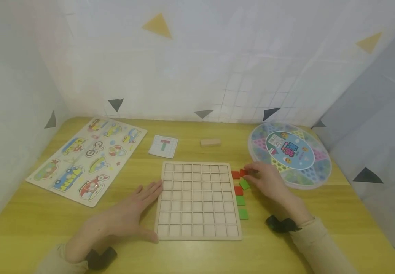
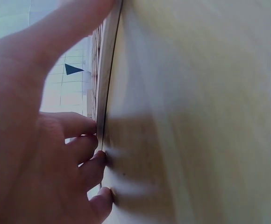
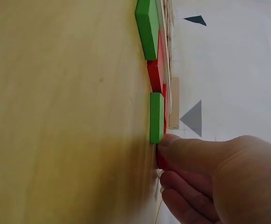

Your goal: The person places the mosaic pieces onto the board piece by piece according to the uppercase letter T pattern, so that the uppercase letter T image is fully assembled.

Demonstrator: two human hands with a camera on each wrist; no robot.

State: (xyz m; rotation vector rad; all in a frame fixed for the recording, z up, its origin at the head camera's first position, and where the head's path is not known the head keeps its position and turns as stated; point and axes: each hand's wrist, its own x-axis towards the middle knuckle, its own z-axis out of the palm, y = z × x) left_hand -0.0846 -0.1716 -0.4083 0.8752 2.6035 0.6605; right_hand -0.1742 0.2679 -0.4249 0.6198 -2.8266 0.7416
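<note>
A wooden grid board (image 1: 197,201) lies flat on the table, its square cells bare. My left hand (image 1: 125,213) touches the board's left edge, thumb and fingers spread; the left wrist view shows the fingertips (image 2: 98,158) along that edge. At the board's upper right, my right hand (image 1: 267,180) pinches a small red square tile (image 1: 243,173) between thumb and fingers. Just below it lies a tilted green tile (image 1: 244,185). Other red tiles (image 1: 238,191) and green tiles (image 1: 243,214) line the board's right edge. In the right wrist view the thumb partly hides the pinched red tile (image 3: 161,161).
Behind the board lie a card (image 1: 163,146) with a red and green T pattern and a small wooden block (image 1: 210,142). A vehicle picture puzzle board (image 1: 88,161) is at the left. At the right sits a round game box (image 1: 290,154). Walls enclose the table's back and sides.
</note>
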